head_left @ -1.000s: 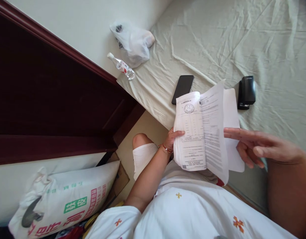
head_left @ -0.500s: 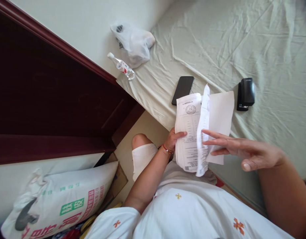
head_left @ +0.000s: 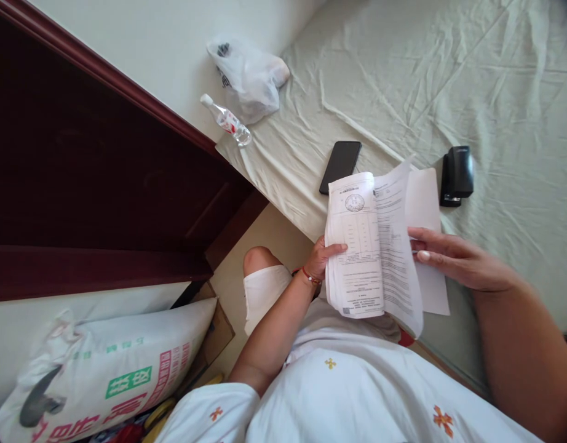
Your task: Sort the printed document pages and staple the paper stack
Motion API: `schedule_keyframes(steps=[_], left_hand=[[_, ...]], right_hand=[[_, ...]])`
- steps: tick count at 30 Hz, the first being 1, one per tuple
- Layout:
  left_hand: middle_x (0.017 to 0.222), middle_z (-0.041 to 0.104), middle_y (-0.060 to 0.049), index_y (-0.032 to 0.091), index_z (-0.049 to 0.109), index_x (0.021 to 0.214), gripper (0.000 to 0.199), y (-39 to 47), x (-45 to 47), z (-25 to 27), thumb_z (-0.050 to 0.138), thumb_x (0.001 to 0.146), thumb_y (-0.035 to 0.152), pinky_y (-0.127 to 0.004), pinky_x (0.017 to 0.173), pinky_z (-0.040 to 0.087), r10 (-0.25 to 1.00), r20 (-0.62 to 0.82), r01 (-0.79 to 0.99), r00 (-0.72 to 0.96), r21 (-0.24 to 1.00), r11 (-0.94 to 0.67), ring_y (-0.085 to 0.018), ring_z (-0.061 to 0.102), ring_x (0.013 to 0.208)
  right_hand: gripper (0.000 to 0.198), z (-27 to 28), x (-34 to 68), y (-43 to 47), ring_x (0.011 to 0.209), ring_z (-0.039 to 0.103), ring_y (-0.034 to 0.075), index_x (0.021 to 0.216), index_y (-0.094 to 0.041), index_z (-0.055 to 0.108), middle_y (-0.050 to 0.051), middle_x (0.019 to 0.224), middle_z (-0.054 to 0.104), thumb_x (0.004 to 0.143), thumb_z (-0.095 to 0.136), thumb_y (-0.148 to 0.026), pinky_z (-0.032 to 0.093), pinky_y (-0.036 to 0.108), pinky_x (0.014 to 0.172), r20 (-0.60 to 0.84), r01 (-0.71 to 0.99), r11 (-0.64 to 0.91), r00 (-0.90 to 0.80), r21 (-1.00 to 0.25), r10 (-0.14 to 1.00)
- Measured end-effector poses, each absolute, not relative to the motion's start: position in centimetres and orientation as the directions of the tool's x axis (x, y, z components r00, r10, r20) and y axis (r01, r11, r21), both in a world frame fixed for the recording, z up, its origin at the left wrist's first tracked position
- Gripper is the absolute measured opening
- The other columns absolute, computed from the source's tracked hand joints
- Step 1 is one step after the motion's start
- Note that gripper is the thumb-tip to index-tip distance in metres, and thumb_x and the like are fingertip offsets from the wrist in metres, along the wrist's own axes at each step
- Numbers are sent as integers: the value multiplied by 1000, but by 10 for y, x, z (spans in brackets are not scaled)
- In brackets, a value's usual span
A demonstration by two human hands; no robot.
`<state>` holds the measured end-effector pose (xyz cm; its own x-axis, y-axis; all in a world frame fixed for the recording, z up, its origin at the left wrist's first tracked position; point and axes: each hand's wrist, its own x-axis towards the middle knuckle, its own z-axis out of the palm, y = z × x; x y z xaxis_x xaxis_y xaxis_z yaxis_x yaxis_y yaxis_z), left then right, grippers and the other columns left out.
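A stack of printed papers [head_left: 355, 246] spreads out above my lap, a round stamp near the top of its left part. Gripping the left edge is my left hand [head_left: 321, 257], thumb on top and fingers hidden beneath. One printed sheet [head_left: 396, 246] curves up and leans right. My right hand [head_left: 463, 261] touches that sheet's right edge with fingers stretched out, their tips partly hidden behind it. Under this hand a blank white sheet [head_left: 428, 203] lies to the right.
On the pale bedsheet [head_left: 403, 74] lie a black phone [head_left: 340, 166], a black stapler [head_left: 457, 175], a plastic bottle [head_left: 228, 121] and a white plastic bag [head_left: 251, 80]. A dark red wooden panel [head_left: 94, 154] stands left, with a printed sack [head_left: 126, 363] below.
The upright sheet has swung right, showing its printed face. My right hand has moved slightly right with it, and its fingertips have slipped behind the edge. My left hand stays put.
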<state>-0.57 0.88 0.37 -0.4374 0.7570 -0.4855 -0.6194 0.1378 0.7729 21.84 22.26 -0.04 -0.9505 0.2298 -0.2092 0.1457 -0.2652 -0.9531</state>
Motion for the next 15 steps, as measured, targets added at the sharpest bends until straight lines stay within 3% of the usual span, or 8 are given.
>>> schedule_keyframes(steps=[2, 6, 10, 15], left_hand=[[107, 83, -17, 10, 81, 106, 57, 9, -6, 5, 96, 58, 37, -43, 84, 59, 757, -485, -613, -437, 777, 144, -32, 78, 90], [99, 83, -14, 11, 82, 102, 53, 8, -6, 3, 96, 58, 37, -42, 81, 60, 756, -486, -616, -439, 775, 141, -29, 78, 83], [86, 82, -11, 12, 81, 93, 51, 7, -4, -2, 98, 54, 39, -43, 82, 61, 726, -470, -605, -501, 791, 95, -30, 77, 79], [117, 81, -20, 11, 78, 117, 78, 7, 0, -1, 89, 66, 70, -52, 105, 57, 782, -480, -710, -399, 701, 68, -41, 74, 121]], right_hand=[[56, 1, 214, 219, 133, 70, 28, 150, -37, 67, 7, 157, 64, 95, 78, -44, 57, 50, 114, -126, 84, -269, -982, -960, 144], [51, 13, 208, 214, 161, 41, 31, 150, -35, 67, 4, 180, 32, 100, 72, -40, 44, 49, 124, -4, 31, -267, -995, -963, -98], [55, 20, 204, 212, 161, 39, 29, 153, -34, 64, 7, 177, 36, 99, 72, -35, 34, 49, 128, 70, -17, -197, -962, -980, -265], [56, 14, 202, 213, 160, 41, 27, 154, -34, 62, 8, 174, 42, 99, 72, -34, 32, 49, 128, 102, -68, -129, -956, -989, -274]])
